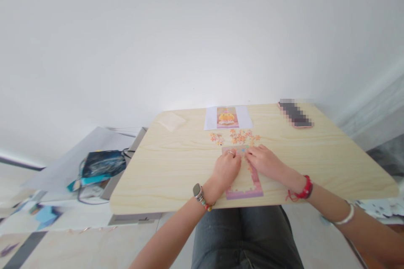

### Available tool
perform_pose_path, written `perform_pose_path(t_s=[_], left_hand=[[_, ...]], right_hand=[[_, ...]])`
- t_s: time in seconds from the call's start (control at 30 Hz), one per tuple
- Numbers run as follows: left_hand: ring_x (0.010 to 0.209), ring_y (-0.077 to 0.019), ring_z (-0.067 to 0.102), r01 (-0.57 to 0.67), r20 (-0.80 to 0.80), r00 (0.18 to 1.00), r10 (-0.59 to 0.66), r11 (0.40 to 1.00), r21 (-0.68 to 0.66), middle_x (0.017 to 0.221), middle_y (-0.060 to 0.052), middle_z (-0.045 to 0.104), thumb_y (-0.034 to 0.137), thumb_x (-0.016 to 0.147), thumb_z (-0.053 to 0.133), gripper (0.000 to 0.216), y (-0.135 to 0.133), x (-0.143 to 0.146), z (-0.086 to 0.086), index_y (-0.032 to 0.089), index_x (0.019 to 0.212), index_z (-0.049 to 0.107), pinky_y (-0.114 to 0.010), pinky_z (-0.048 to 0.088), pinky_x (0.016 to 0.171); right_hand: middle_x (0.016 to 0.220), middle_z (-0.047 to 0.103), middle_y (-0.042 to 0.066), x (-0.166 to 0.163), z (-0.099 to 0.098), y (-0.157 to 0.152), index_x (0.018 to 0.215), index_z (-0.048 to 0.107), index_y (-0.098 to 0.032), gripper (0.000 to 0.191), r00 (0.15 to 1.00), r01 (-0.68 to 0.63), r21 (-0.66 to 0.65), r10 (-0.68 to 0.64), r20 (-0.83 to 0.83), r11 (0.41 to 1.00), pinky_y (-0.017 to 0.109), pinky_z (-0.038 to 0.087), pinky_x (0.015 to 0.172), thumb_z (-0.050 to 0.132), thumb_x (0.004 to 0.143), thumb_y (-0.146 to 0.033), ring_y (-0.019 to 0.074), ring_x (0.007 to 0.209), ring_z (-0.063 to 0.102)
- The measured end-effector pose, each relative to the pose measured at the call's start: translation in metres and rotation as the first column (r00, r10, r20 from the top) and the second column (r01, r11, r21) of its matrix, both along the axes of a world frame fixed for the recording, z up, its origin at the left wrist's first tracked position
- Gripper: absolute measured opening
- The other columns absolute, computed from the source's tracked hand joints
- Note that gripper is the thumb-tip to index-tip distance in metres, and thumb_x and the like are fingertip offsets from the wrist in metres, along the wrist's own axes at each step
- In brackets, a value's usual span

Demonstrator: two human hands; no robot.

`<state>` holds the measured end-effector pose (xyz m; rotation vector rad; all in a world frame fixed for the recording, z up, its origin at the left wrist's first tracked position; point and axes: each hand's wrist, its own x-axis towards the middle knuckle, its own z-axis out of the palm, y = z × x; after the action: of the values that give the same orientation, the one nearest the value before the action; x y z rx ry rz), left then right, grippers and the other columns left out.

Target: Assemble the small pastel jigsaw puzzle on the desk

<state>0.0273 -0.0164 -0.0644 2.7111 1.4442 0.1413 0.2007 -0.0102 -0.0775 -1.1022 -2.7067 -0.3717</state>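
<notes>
A partly assembled jigsaw puzzle point(244, 194) lies near the table's front edge, its pink and purple border forming a frame around bare wood. My left hand point(226, 169) rests over its upper left side, fingers curled, a ring on one finger. On the upper right part sits my right hand point(265, 160), its fingertips bent down and pressed together at the puzzle's top strip. Whatever the fingertips of either hand hold is too small to make out. Just beyond the hands are loose puzzle pieces point(241, 136) in orange tones, with a smaller group of pieces point(216, 138) to the left.
Behind the pieces lies a white sheet point(211, 118) with a printed reference picture point(227, 117). A phone point(296, 114) is at the back right of the wooden table point(158, 168). A pale flat packet point(172, 121) lies back left. A dark pouch point(103, 164) with cords sits left, off the table.
</notes>
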Motion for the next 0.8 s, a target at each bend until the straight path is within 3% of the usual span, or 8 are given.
perform_pose_path(t_s=[0.13, 0.37, 0.63, 0.8], left_hand=[[0.080, -0.0175, 0.054, 0.011, 0.003, 1.000, -0.011, 1.000, -0.002, 0.085, -0.009, 0.055, 0.016, 0.086, 0.034, 0.023, 0.000, 0.001, 0.001, 0.015, 0.087, 0.058, -0.029, 0.046, 0.069], [0.078, -0.0172, 0.054, 0.003, -0.003, 1.000, -0.003, 1.000, -0.003, 0.085, -0.008, 0.056, 0.016, 0.086, 0.034, 0.023, 0.003, 0.001, 0.000, 0.014, 0.087, 0.056, -0.028, 0.045, 0.068], [0.079, -0.0149, 0.054, -0.022, 0.130, 0.991, 0.028, 0.999, -0.050, 0.085, -0.006, 0.054, 0.024, 0.088, 0.031, 0.026, 0.003, -0.007, 0.006, 0.017, 0.088, 0.056, -0.026, 0.044, 0.071], [0.081, -0.0146, 0.054, -0.071, 0.237, 0.968, 0.081, 0.996, -0.049, 0.087, -0.005, 0.054, 0.023, 0.086, 0.037, 0.025, 0.004, -0.021, 0.014, 0.019, 0.101, 0.056, -0.026, 0.045, 0.074]], right_hand=[[0.074, 0.056, 0.008, -0.005, -0.001, -0.008, 0.070, 0.059, -0.012, 0.016, 0.999, -0.001, -0.010, 0.001, 0.054, 1.000, 0.033, 0.035, 0.065, 0.046, 0.079, -0.007, 0.0183, 0.071, 0.051], [0.070, 0.055, 0.007, -0.009, 0.001, -0.008, 0.063, 0.058, -0.012, 0.012, 1.000, 0.017, -0.101, -0.016, 0.007, 0.995, 0.032, 0.037, 0.065, 0.055, 0.074, -0.008, 0.0184, 0.069, 0.052], [0.080, 0.059, 0.006, 0.006, -0.001, 0.001, 0.086, 0.063, -0.015, 0.020, 0.989, 0.025, -0.157, -0.047, -0.140, 0.987, 0.029, 0.041, 0.065, 0.045, 0.080, -0.009, 0.0156, 0.070, 0.053], [0.081, 0.059, 0.006, 0.014, 0.009, 0.012, 0.087, 0.065, -0.017, 0.027, 0.929, 0.055, -0.235, -0.136, -0.345, 0.971, 0.028, 0.043, 0.069, 0.041, 0.079, -0.006, 0.0151, 0.075, 0.054]])
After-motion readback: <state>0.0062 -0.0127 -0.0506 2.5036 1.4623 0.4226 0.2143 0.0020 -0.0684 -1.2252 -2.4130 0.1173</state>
